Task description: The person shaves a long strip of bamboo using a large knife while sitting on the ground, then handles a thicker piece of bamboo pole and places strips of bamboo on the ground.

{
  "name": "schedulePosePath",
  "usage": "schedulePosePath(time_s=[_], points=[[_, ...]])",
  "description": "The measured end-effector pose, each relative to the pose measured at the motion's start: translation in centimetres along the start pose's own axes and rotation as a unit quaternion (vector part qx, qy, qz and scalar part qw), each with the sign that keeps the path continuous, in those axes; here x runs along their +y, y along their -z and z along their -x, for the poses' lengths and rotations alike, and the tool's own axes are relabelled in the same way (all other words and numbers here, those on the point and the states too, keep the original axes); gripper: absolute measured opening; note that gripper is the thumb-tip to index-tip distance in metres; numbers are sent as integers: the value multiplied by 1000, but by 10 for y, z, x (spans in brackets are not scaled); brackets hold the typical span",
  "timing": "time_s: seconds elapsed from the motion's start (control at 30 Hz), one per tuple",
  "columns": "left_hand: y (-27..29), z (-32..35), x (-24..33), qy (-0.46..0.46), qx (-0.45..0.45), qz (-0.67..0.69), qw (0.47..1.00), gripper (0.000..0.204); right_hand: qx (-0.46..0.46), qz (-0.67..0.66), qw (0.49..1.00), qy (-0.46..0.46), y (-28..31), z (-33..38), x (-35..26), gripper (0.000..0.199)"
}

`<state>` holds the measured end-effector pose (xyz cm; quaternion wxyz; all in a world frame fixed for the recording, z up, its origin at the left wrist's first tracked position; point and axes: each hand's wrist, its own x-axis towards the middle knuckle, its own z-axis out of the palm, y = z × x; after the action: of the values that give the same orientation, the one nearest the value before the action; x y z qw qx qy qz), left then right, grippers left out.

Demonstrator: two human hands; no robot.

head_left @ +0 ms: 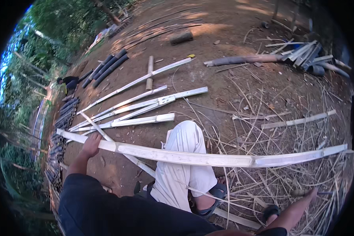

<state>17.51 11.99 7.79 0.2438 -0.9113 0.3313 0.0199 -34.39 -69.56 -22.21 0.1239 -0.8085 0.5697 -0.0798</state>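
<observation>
A long split bamboo strip [192, 158], pale with raised nodes, lies across in front of me over the raised knee in light trousers [187, 135]. My left hand [91, 145] is closed around it near its left end. At the lower right, my right hand [313, 194] is closed on a tool with a wooden handle [298, 192]; a thin dark part sticks out on the other side, its kind hard to make out. Under the held strip, another bamboo strip [141, 163] runs slantwise on the ground.
Several split bamboo lengths [133, 106] fan out ahead on bare soil. Dark bamboo poles [111, 67] lie beyond, with a row of dark tubes [61, 137] at left. Thin shavings [259, 185] litter the right side. Another person [70, 82] is at far left. A bundle of slats [306, 53] lies far right.
</observation>
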Motion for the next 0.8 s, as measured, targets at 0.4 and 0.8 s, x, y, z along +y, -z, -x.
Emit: schedulePosePath(time_s=[0.4, 0.8], points=[[-10, -11, 56, -102, 314, 34, 943, 43, -44, 85, 936, -338, -32, 142, -32, 84], [181, 29, 5, -73, 644, -231, 726, 19, 329, -32, 896, 295, 128, 158, -291, 98]])
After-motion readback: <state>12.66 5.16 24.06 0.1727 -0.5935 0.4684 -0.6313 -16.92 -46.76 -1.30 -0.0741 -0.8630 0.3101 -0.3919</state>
